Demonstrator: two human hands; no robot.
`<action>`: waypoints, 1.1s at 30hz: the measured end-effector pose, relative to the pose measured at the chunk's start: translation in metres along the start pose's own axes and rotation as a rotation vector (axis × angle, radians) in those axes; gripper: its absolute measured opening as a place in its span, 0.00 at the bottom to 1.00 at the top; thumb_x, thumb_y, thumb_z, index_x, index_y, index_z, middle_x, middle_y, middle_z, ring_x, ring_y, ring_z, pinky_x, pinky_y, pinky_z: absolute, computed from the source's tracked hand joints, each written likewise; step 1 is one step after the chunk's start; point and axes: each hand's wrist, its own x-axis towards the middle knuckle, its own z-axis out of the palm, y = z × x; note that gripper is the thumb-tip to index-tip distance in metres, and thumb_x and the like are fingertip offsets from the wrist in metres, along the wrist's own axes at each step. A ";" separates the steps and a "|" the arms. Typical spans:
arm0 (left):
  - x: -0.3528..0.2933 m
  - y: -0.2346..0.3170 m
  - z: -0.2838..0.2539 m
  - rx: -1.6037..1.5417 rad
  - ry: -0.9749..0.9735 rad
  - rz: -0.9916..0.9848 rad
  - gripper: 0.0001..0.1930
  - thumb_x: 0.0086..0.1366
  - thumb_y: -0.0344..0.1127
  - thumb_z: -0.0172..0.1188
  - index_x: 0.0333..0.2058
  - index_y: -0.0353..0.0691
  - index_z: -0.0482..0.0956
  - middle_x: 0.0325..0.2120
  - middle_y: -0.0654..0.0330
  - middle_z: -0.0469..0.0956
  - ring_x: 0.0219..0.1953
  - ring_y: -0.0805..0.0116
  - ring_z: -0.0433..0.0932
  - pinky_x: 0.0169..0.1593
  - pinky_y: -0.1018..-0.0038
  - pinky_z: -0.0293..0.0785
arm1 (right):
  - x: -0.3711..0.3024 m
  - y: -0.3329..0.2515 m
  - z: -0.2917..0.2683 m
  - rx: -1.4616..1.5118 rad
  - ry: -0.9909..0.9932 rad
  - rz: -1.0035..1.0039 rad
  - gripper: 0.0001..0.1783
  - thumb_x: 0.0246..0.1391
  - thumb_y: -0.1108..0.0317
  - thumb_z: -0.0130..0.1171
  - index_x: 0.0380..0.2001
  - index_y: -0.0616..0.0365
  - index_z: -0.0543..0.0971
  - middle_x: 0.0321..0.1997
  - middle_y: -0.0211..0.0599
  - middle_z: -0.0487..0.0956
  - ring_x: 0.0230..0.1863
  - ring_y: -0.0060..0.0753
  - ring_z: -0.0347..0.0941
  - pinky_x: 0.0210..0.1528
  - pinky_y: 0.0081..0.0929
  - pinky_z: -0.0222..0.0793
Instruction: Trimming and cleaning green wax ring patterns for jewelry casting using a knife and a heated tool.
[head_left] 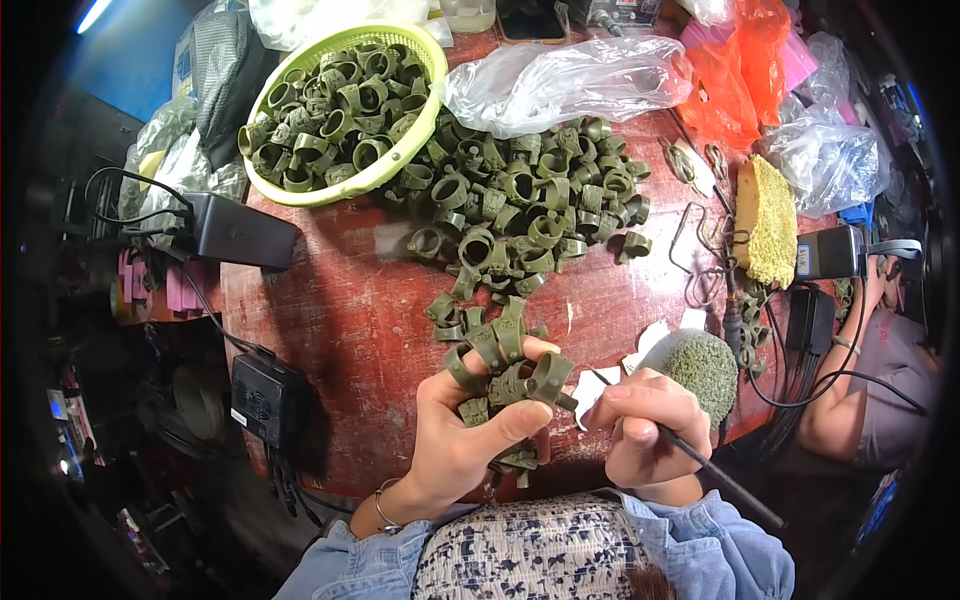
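My left hand (468,425) is closed around several olive-green rings, which look like wax. One ring (550,378) with a short stub stands up between its thumb and fingers, and other rings sit over the fingers. Just to the right, my right hand (655,425) grips a slim dark rod-like tool (712,470) like a pen. Its thin tip points up and left, close to the held ring; I cannot tell if they touch. Beyond my hands spreads a heap of similar green rings (540,190). A lime-green basket (428,70) full of them stands at the far left.
The worn red table (370,330) carries a yellow sponge (768,220), a round green speckled pad (703,375) and bent wires (690,240) at right. Black boxes (240,230) with cables flank it. Plastic bags (570,85) lie at the back. Another person's arm (840,400) shows at far right.
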 end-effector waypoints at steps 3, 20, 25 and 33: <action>0.000 -0.001 0.000 0.025 0.029 0.027 0.18 0.54 0.25 0.59 0.44 0.30 0.69 0.29 0.59 0.75 0.26 0.77 0.73 0.26 0.79 0.74 | 0.000 0.001 0.002 0.055 -0.018 0.030 0.09 0.51 0.70 0.54 0.32 0.67 0.74 0.17 0.38 0.75 0.15 0.28 0.71 0.17 0.21 0.66; 0.001 -0.005 0.005 0.048 0.088 -0.017 0.17 0.53 0.21 0.56 0.43 0.31 0.68 0.31 0.56 0.75 0.28 0.75 0.74 0.26 0.77 0.75 | 0.001 -0.004 -0.011 -0.067 0.085 -0.017 0.09 0.52 0.73 0.51 0.34 0.69 0.75 0.16 0.35 0.74 0.15 0.27 0.70 0.18 0.19 0.65; -0.003 -0.008 0.004 0.026 0.076 -0.001 0.18 0.51 0.22 0.57 0.42 0.31 0.67 0.33 0.51 0.73 0.25 0.71 0.74 0.22 0.76 0.74 | -0.001 -0.008 -0.033 -0.163 0.152 0.128 0.09 0.50 0.79 0.50 0.37 0.66 0.75 0.18 0.36 0.75 0.17 0.24 0.71 0.20 0.17 0.65; 0.001 -0.019 0.017 0.172 -0.054 -0.125 0.18 0.52 0.27 0.60 0.43 0.34 0.69 0.32 0.62 0.75 0.30 0.78 0.73 0.34 0.82 0.70 | -0.015 -0.021 -0.028 -0.397 -0.068 0.008 0.16 0.35 0.77 0.65 0.33 0.60 0.77 0.27 0.41 0.75 0.20 0.28 0.69 0.19 0.21 0.65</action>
